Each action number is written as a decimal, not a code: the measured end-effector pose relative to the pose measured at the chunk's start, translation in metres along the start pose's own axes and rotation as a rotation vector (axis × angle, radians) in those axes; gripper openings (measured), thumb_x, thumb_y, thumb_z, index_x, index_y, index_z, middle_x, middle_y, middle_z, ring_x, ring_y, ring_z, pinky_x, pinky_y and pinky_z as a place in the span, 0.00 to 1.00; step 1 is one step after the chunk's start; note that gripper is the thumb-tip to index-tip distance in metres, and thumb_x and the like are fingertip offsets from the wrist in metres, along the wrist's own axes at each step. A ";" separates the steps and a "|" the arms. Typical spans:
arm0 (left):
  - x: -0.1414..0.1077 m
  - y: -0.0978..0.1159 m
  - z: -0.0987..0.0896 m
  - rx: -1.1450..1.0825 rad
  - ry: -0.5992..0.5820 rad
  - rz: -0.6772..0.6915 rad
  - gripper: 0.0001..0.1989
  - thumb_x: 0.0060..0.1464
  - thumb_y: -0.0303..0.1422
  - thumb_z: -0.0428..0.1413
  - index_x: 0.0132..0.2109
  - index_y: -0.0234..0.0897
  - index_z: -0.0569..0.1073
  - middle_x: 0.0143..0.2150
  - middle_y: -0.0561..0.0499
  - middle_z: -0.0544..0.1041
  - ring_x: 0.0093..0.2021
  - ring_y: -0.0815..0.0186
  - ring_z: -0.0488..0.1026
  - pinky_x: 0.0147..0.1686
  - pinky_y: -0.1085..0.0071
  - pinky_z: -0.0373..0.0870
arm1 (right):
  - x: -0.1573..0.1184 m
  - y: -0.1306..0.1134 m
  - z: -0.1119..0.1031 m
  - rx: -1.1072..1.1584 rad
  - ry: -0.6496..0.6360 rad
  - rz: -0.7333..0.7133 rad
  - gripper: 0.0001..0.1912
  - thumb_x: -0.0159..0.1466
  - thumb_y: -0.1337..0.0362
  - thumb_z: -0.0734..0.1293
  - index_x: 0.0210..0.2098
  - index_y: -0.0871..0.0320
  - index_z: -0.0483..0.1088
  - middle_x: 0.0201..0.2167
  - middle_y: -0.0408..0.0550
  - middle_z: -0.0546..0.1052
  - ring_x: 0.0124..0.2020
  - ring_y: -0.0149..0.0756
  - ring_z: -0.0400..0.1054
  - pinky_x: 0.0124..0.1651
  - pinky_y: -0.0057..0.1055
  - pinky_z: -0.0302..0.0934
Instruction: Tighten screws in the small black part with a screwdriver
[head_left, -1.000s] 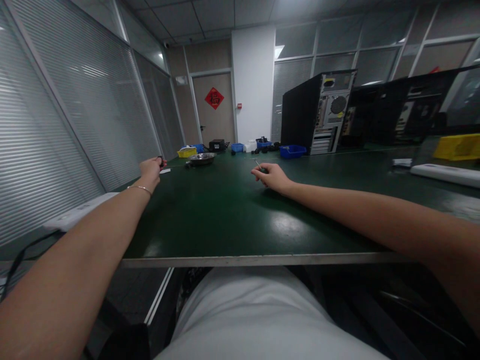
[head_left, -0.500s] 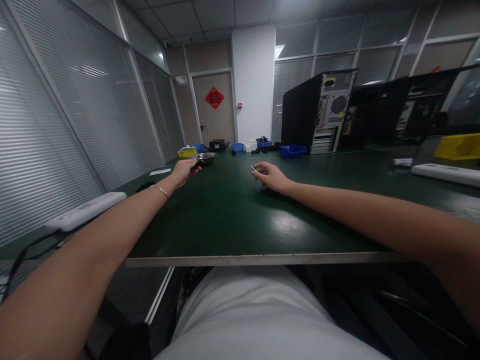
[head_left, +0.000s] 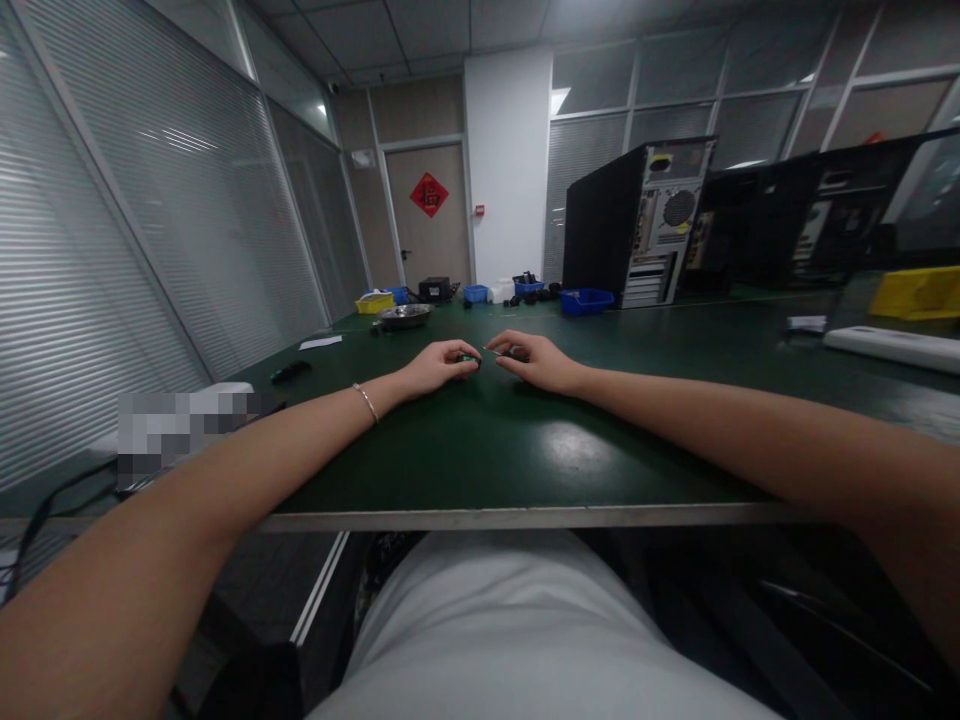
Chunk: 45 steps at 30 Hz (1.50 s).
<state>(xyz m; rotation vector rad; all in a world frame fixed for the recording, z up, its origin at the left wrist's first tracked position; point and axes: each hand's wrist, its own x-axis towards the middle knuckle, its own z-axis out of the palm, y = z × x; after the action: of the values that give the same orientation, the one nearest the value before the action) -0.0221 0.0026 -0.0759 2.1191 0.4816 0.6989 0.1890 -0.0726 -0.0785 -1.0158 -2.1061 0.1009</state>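
Note:
Over the middle of the green table [head_left: 465, 450], my two hands face each other with a narrow gap between the fingertips. My left hand [head_left: 435, 370] pinches a small dark object with a green tint [head_left: 470, 360], mostly covered by the fingers. Between the thumb and fingers of my right hand [head_left: 538, 362] is a thin, pale rod [head_left: 492, 351], its tip pointing at the left hand; its kind is too small to make out. Beyond the left hand stands a shiny round metal dish [head_left: 405, 316], with a small dark thing [head_left: 376, 328] beside it.
At the back are a yellow bin [head_left: 375, 303], a black box [head_left: 434, 290] and blue bins [head_left: 586, 302]. A computer tower [head_left: 637, 230] stands back right. To the left lie a white paper [head_left: 321, 342], a dark green-black object [head_left: 291, 371] and a partly pixelated white power strip [head_left: 232, 393].
My left hand has come from beside the metal dish, right and nearer, to the table's middle, with the small dark object in it. My right hand has shifted slightly left.

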 end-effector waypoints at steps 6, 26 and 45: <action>0.002 -0.004 0.001 -0.147 0.094 -0.070 0.19 0.42 0.34 0.62 0.43 0.32 0.73 0.31 0.49 0.75 0.30 0.70 0.71 0.35 0.70 0.68 | -0.001 -0.006 -0.001 -0.076 -0.036 -0.025 0.13 0.59 0.65 0.62 0.43 0.60 0.70 0.35 0.47 0.75 0.31 0.32 0.66 0.34 0.27 0.58; 0.001 -0.003 0.000 -0.394 0.023 -0.170 0.17 0.45 0.28 0.61 0.45 0.31 0.73 0.34 0.44 0.77 0.35 0.67 0.74 0.42 0.68 0.69 | -0.002 -0.009 -0.002 -0.126 -0.049 -0.083 0.13 0.58 0.66 0.63 0.42 0.58 0.71 0.37 0.48 0.75 0.35 0.35 0.67 0.38 0.28 0.59; -0.003 0.000 -0.007 -0.572 -0.102 -0.204 0.14 0.51 0.23 0.54 0.46 0.28 0.72 0.38 0.40 0.77 0.38 0.64 0.74 0.45 0.66 0.67 | -0.004 -0.011 -0.003 -0.081 -0.067 -0.160 0.14 0.58 0.65 0.63 0.44 0.57 0.69 0.38 0.48 0.74 0.38 0.36 0.67 0.40 0.30 0.59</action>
<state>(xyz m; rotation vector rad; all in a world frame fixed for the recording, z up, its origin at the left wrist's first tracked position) -0.0288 0.0053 -0.0729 1.5356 0.3792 0.5299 0.1857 -0.0835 -0.0743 -0.8973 -2.2598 -0.0313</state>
